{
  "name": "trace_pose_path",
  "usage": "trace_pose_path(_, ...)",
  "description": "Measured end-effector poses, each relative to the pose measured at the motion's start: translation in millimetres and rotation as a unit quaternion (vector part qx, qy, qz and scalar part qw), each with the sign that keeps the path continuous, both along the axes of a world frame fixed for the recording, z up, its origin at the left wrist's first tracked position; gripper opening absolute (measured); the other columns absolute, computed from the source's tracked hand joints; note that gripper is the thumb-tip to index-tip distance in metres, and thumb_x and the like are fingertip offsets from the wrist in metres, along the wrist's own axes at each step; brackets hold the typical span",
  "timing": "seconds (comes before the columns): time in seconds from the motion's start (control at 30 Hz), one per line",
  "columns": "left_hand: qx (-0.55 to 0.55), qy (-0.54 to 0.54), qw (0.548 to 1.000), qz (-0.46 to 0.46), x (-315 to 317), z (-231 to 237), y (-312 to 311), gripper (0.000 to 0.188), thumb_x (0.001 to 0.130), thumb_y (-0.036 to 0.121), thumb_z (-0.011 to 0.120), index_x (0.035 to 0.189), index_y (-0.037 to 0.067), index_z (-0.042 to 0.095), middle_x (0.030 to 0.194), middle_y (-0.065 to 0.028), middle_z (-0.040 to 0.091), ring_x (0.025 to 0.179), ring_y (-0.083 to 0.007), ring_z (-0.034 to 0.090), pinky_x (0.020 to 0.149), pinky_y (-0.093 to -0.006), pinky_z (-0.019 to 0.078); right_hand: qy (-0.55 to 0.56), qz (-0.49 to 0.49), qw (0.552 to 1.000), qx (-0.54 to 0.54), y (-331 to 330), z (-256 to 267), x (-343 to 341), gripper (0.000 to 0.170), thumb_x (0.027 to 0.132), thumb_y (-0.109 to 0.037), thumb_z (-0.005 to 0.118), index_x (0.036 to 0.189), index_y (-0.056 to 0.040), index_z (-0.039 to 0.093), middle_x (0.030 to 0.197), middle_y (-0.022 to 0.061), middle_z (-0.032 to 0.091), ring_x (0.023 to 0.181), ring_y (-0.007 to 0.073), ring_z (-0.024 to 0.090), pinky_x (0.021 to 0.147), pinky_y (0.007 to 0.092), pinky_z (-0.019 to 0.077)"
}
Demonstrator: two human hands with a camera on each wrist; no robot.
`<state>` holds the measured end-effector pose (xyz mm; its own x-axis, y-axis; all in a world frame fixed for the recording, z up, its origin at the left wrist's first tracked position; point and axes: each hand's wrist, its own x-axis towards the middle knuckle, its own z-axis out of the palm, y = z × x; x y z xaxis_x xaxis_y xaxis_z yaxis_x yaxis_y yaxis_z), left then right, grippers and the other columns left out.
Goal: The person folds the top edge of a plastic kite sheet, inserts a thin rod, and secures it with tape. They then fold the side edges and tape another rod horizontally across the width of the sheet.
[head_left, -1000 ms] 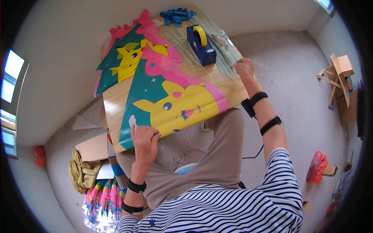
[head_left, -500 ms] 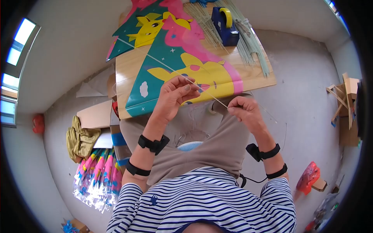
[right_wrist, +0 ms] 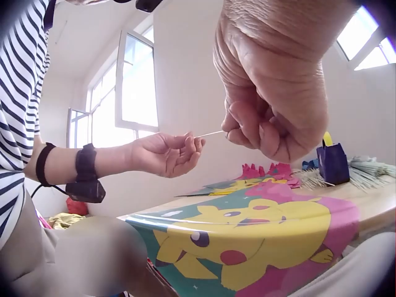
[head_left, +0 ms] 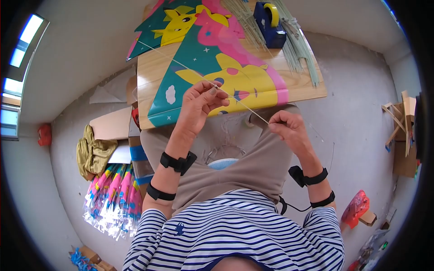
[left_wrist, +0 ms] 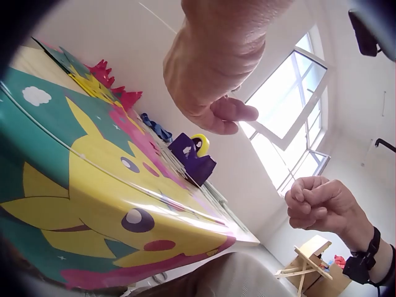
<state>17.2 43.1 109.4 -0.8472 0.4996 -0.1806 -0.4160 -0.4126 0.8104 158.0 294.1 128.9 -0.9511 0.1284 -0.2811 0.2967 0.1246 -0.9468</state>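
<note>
A long thin pale rod [head_left: 246,107] slants across in front of me, above a printed sheet [head_left: 181,101]. My right hand [head_left: 290,129] pinches the rod's near end between thumb and curled fingers. Farther along it, my left hand [head_left: 199,106] has the rod between thumb and forefinger, its other fingers loosely bent. In the right wrist view a short stretch of the rod [right_wrist: 210,133] runs between both hands. The glossy sheet is green, pink and yellow with a cartoon face, and its near edge hangs over the table's front.
A second printed sheet [head_left: 174,28] lies farther back. A blue tape dispenser [head_left: 271,34] with yellow tape stands beside bundles of thin rods [head_left: 296,56] on the wooden table [head_left: 307,86]. Packed printed pieces [head_left: 115,194] and an olive cloth [head_left: 92,156] are at lower left.
The right hand came from the rod bundle with one rod, and the left hand left the sheet to take hold of it. Over the last half second the hands barely moved; the view shifted slightly.
</note>
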Motion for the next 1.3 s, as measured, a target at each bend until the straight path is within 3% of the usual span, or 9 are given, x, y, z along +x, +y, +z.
trace_pose_path(0.5,-0.001,-0.012,0.998,0.057,-8.5,-10.4,-2.2,0.001,0.097,0.005,0.061,0.098,0.005,0.060,0.097,-0.0116,0.069,0.080,-0.0212,0.068,0.087,-0.0367,0.0575,0.015,0.027,0.999,0.035,1.0,-9.9,5.1,0.002,0.086,-0.001,0.067,0.089,-0.0003,0.068,0.073,-0.0006,0.059,0.067,0.0053,0.052,0.062,0.0220,0.0437)
trace_pose_path(0.63,-0.019,-0.010,0.998,0.057,-15.9,-20.4,-13.1,0.002,0.097,0.006,0.059,0.098,0.004,0.059,0.096,-0.0121,0.069,0.079,-0.0202,0.067,0.083,-0.0352,0.0567,-0.092,0.200,0.973,-0.077,10.0,-8.1,-1.9,0.008,0.089,-0.007,0.068,0.088,0.0012,0.067,0.074,0.0018,0.064,0.062,0.0080,0.060,0.058,0.0248,0.0493)
trace_pose_path(0.73,-0.029,-0.017,0.997,0.065,-14.1,-19.2,-14.5,0.003,0.096,0.003,0.059,0.097,0.001,0.060,0.091,-0.0129,0.069,0.076,-0.0198,0.067,0.075,-0.0294,0.0563,-0.075,0.107,0.989,-0.068,32.3,-21.0,-41.0,0.009,0.088,-0.009,0.069,0.088,0.0005,0.069,0.074,0.0021,0.065,0.064,0.0084,0.061,0.058,0.0249,0.0494)
trace_pose_path(0.8,-0.049,-0.027,0.997,0.059,-10.3,-19.6,-17.9,0.003,0.096,0.003,0.058,0.097,0.001,0.060,0.090,-0.0131,0.069,0.076,-0.0196,0.067,0.075,-0.0292,0.0563,0.027,-0.085,0.996,-0.005,70.5,-58.9,-95.4,0.012,0.088,-0.012,0.071,0.091,-0.0004,0.070,0.077,0.0031,0.066,0.066,0.0089,0.061,0.057,0.0251,0.0492)
trace_pose_path(0.83,-0.045,-0.031,0.997,0.051,-6.3,-20.9,-18.6,0.002,0.096,0.003,0.058,0.096,0.001,0.059,0.089,-0.0136,0.069,0.075,-0.0189,0.067,0.074,-0.0294,0.0564,0.067,-0.127,0.985,0.092,109.7,-96.1,-136.2,0.019,0.088,-0.014,0.071,0.099,0.0004,0.068,0.079,0.0041,0.066,0.068,0.0103,0.062,0.057,0.0274,0.0498)
trace_pose_path(0.9,-0.060,-0.046,0.996,0.039,3.0,-17.2,-18.7,0.002,0.096,0.004,0.059,0.096,0.002,0.059,0.090,-0.0134,0.069,0.074,-0.0193,0.065,0.075,-0.0305,0.0561,0.085,-0.230,0.970,0.012,123.9,-63.4,-186.0,0.025,0.089,-0.016,0.070,0.106,0.0014,0.065,0.085,0.0071,0.066,0.068,0.0140,0.062,0.058,0.0294,0.0516)
trace_pose_path(1.0,-0.073,-0.054,0.995,0.035,11.3,-16.0,-22.4,0.002,0.096,0.004,0.059,0.094,0.003,0.059,0.090,-0.0137,0.068,0.074,-0.0195,0.065,0.074,-0.0299,0.0553,0.058,-0.256,0.963,-0.061,137.1,-39.1,-236.8,0.033,0.093,-0.015,0.065,0.120,0.0035,0.060,0.094,0.0076,0.060,0.075,0.0184,0.063,0.070,0.0332,0.0570)
trace_pose_path(1.1,-0.072,-0.056,0.995,0.040,13.7,-13.0,-27.2,0.003,0.097,0.004,0.059,0.094,0.003,0.058,0.090,-0.0137,0.068,0.075,-0.0195,0.066,0.073,-0.0296,0.0551,0.031,-0.250,0.967,-0.041,151.0,-43.8,-275.3,0.028,0.088,-0.013,0.071,0.110,0.0031,0.065,0.097,0.0133,0.066,0.068,0.0214,0.065,0.060,0.0327,0.0575)
trace_pose_path(1.3,-0.072,-0.060,0.995,0.034,13.2,-11.6,-27.6,0.003,0.097,0.005,0.058,0.094,0.004,0.057,0.090,-0.0133,0.068,0.074,-0.0189,0.065,0.073,-0.0292,0.0545,-0.030,-0.264,0.963,0.054,156.0,-43.7,-298.3,0.022,0.082,-0.008,0.076,0.099,0.0047,0.069,0.093,0.0132,0.068,0.067,0.0241,0.067,0.061,0.0401,0.0607)
